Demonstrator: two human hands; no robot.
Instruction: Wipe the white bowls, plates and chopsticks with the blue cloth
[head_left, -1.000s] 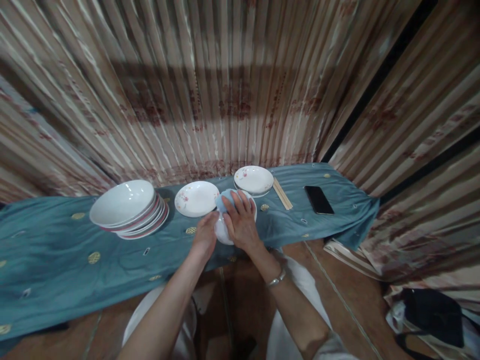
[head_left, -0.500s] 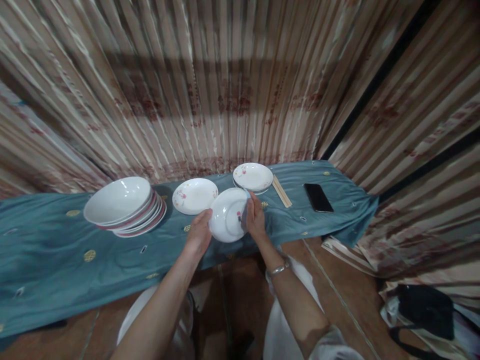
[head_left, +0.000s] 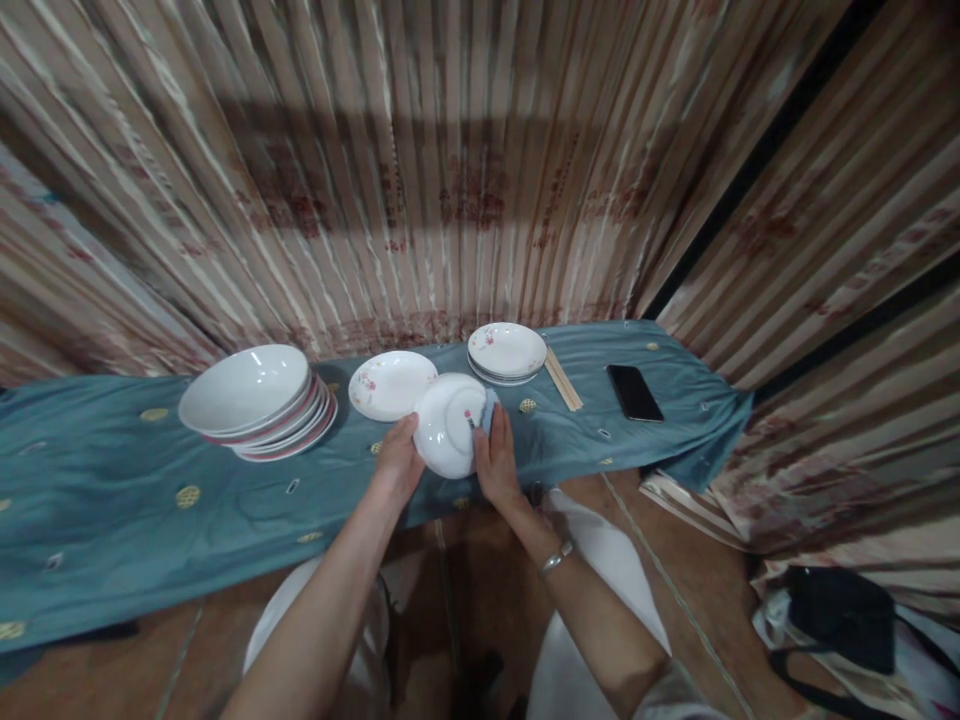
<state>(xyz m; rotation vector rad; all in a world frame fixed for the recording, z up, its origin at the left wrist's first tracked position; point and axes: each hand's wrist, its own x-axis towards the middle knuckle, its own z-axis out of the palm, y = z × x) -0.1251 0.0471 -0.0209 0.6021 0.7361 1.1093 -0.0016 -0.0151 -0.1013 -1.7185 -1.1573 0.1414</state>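
Between my two hands a white plate (head_left: 444, 430) is held tilted above the near edge of the table, its underside with a ring foot and a small red flower mark facing me. My left hand (head_left: 400, 458) grips the plate's left rim, thumb on the near face. At the right rim, my right hand (head_left: 496, 462) presses a blue-grey cloth (head_left: 487, 408) against the plate, thumb in front; part of the cloth is hidden. Just behind lies a flowered plate (head_left: 394, 385). To its right is a stack of flowered plates (head_left: 508, 350).
A taller stack of large white bowls and plates (head_left: 251, 390) stands at the left. Chopsticks (head_left: 562, 378) and a black phone (head_left: 634, 392) lie at the right on the blue-green tablecloth (head_left: 247, 525). Curtains (head_left: 465, 180) hang behind. A black bag (head_left: 844, 620) is at the lower right.
My right hand has slid down along the plate's right rim, with the cloth showing more. The held plate has turned slightly and shifted a little left. The view has moved slightly.
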